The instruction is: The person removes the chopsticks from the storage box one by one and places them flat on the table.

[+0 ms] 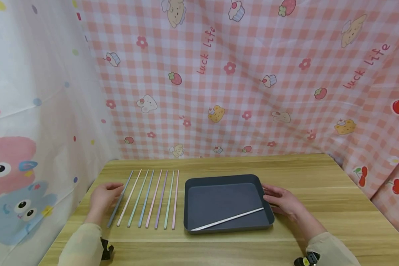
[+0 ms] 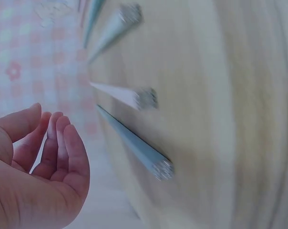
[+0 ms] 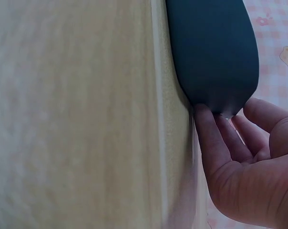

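On the left of the table, several pastel chopsticks lie side by side in a spaced row. My left hand (image 1: 105, 197) is beside the outermost grey-blue chopstick (image 1: 120, 199), thumb and fingertips close to it. Nothing sits between those fingers in the left wrist view, where the grey-blue chopstick (image 2: 134, 143) shows a glittery end. A dark grey rectangular tray (image 1: 219, 201) stands right of the row. One silvery white chopstick (image 1: 227, 219) lies slantwise in it, along the near side. My right hand (image 1: 284, 201) rests its extended fingers against the tray's right wall, thumb by the rim.
The wooden table (image 1: 219, 251) ends at a back edge below a pink checked curtain (image 1: 199, 92). A white printed curtain (image 1: 46, 111) hangs on the left. Next to the grey-blue chopstick lies a pale cream-pink one (image 1: 129, 197), and a pink one (image 1: 175, 199) lies nearest the tray.
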The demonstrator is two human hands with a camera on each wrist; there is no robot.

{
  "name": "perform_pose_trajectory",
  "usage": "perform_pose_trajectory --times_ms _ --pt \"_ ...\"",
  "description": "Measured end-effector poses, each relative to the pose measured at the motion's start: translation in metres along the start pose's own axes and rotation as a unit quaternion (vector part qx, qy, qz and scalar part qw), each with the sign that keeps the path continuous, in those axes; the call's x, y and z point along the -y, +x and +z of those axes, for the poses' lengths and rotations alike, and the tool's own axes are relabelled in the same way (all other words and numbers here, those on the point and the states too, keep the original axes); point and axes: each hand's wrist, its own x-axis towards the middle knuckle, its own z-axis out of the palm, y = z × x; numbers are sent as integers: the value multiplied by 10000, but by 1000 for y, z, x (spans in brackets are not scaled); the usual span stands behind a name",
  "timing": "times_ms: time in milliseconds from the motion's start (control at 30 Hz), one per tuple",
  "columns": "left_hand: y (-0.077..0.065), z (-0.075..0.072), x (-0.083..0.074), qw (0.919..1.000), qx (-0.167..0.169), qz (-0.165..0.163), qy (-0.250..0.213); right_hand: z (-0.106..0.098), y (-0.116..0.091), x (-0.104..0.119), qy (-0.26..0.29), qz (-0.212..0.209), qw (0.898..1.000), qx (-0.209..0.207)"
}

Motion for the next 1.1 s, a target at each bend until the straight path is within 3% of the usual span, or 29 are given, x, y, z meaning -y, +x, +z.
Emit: perform_pose_trajectory --times_ms 267,733,1100 --pt "-9 20 -31 9983 155 432 -368 0 0 -1 -52 -39 10000 -20" --pt "-22 54 -65 9908 848 1021 -264 -1 2 -3 84 -97 9999 25" --pt "-39 89 -89 9768 1493 1277 -856 -1 4 -5 161 -112 9998 33"
